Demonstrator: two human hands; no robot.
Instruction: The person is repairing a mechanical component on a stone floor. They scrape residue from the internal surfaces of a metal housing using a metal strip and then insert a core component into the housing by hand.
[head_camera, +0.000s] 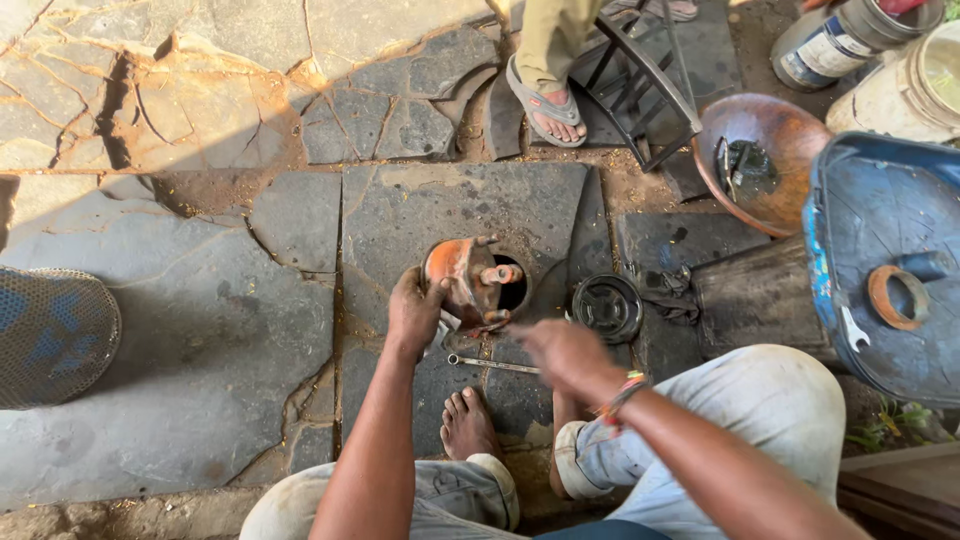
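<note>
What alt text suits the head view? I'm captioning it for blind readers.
A squatting person's left hand steadies a rusty orange metal hub with studs on grey stone paving, while the blurred right hand hovers above a steel spanner. A round black metal cap lies alongside.

Left hand (415, 310) grips, fingers curled; right hand (560, 355) hovers, blurred.

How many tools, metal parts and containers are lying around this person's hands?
Spanners: 2, one on the stone, one on the blue drum
Rusty metal parts: 1, steadied by the left hand
Round black parts: 1
Rusty bowls: 1
Buckets or tins: 2
Total: 7
</note>
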